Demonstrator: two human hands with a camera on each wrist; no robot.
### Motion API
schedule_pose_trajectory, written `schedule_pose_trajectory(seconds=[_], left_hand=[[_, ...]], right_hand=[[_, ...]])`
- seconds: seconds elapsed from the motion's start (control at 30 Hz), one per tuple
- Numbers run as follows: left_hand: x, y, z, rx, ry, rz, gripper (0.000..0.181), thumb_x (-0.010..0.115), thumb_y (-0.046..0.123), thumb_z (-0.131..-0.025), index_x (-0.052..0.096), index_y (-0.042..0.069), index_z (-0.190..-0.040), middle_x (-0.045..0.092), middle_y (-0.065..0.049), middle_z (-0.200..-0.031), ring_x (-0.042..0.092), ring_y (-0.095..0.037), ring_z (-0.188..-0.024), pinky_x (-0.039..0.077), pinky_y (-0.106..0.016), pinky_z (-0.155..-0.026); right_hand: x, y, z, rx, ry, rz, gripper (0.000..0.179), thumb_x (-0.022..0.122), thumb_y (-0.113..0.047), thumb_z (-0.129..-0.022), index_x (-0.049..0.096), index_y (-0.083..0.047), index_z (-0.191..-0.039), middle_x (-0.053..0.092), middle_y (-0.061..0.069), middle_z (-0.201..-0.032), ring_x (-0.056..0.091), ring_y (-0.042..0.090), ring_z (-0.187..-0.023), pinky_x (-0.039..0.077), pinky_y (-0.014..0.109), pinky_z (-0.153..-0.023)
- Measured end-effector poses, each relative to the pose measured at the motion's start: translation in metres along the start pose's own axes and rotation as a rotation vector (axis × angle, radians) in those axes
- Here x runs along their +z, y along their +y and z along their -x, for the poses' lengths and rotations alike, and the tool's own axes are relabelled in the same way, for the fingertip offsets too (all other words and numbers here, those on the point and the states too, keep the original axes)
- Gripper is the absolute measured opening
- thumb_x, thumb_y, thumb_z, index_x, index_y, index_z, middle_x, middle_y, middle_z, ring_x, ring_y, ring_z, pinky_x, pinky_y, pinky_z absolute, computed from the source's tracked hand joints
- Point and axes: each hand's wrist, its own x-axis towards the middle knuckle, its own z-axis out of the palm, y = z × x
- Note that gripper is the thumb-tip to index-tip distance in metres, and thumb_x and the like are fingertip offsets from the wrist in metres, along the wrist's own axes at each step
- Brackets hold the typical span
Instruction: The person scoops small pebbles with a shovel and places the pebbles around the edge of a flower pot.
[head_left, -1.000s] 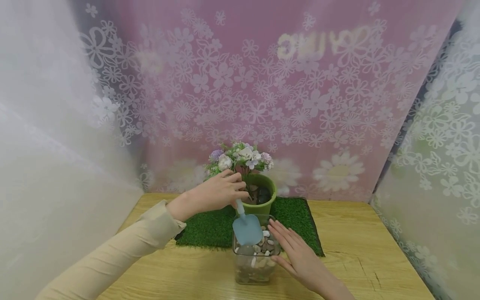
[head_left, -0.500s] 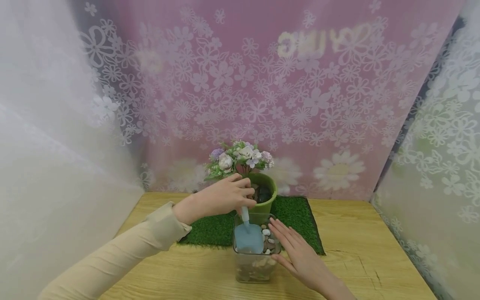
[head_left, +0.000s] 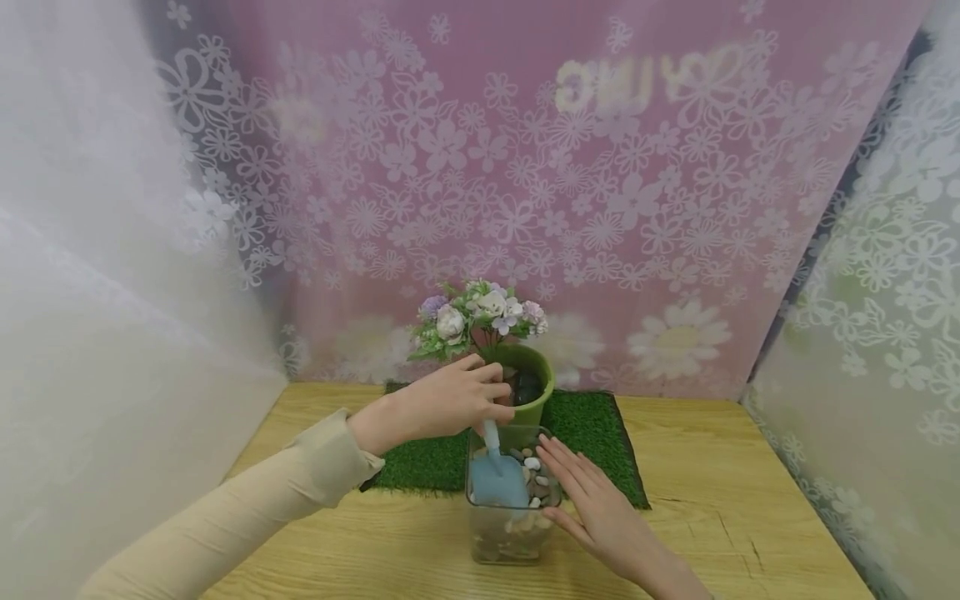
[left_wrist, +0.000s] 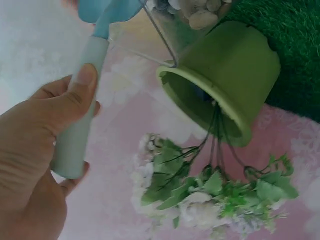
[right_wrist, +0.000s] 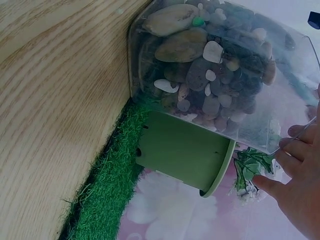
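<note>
My left hand [head_left: 446,400] grips a small trowel by its pale handle [left_wrist: 75,145], thumb laid along it in the left wrist view. The trowel's blue blade [head_left: 497,483] points down inside a clear square container [head_left: 510,546], against the pebbles [right_wrist: 200,75]. Part of the blade's lower edge is hard to make out through the wall. On the container's right side, my right hand [head_left: 600,517] rests with straight fingers at the rim. Right behind stands a green pot [head_left: 536,408], with dark stones in it and a bunch of white and purple flowers [head_left: 491,308].
The pot stands on a green artificial grass mat [head_left: 592,442], which lies on a wood-grain table [head_left: 712,500]. A pink flowered curtain [head_left: 480,183] hangs behind. Pale sheets [head_left: 112,333] enclose the left and right sides.
The left hand has moved slightly right and toward me, lowering the trowel's blade from over the pebbles into the container. In the last half second it barely moved. The right hand stays put.
</note>
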Motion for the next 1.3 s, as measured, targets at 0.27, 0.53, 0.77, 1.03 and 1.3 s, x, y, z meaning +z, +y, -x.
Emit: schedule_pose_trajectory(seconds=[0.27,0.53,0.77,1.03,1.3], left_hand=[[-0.013,0.004,-0.002,0.023,0.021,-0.046,0.029,0.072,0.045,-0.087,0.068,0.037,-0.115,0.063,0.013,-0.116,0.052,-0.016,-0.111,0.043,-0.033,-0.090],[-0.011,-0.005,-0.007,-0.088,-0.112,0.137,0.022,0.073,0.043,-0.087,0.072,0.035,-0.106,0.066,0.014,-0.111,0.050,-0.017,-0.101,0.040,-0.033,-0.083],[-0.008,-0.002,-0.009,-0.060,-0.093,0.098,0.024,0.070,0.046,-0.089,0.072,0.033,-0.109,0.066,0.011,-0.114,0.053,-0.019,-0.108,0.042,-0.033,-0.085],[-0.003,-0.012,0.006,-0.187,-0.102,0.216,0.023,0.067,0.045,-0.093,0.072,0.029,-0.109,0.068,0.009,-0.105,0.043,-0.017,-0.088,0.033,-0.034,-0.078],[-0.018,-0.018,0.005,-0.212,-0.059,0.040,0.025,0.065,0.049,-0.094,0.075,0.029,-0.106,0.066,0.008,-0.096,0.043,-0.018,-0.087,0.027,-0.034,-0.076]], right_hand=[[-0.003,0.000,-0.002,-0.011,0.021,0.003,0.085,0.075,-0.028,-0.092,0.028,-0.015,-0.161,0.032,0.009,-0.164,0.034,0.025,-0.148,0.002,0.016,-0.120],[-0.002,0.001,-0.005,-0.032,0.006,0.002,0.083,0.073,-0.029,-0.094,0.027,-0.014,-0.161,0.031,0.010,-0.164,0.032,0.024,-0.149,0.004,0.018,-0.121],[-0.001,0.000,0.000,-0.019,0.024,0.001,0.085,0.075,-0.029,-0.092,0.028,-0.016,-0.161,0.032,0.008,-0.164,0.034,0.023,-0.149,0.004,0.015,-0.119],[-0.001,-0.001,-0.001,-0.012,0.015,0.011,0.080,0.074,-0.030,-0.093,0.032,-0.013,-0.160,0.033,0.008,-0.163,0.035,0.024,-0.148,0.012,0.020,-0.121],[-0.001,-0.001,0.000,0.005,-0.004,0.017,0.079,0.072,-0.032,-0.094,0.031,-0.013,-0.160,0.031,0.006,-0.165,0.032,0.022,-0.150,0.019,0.027,-0.122]])
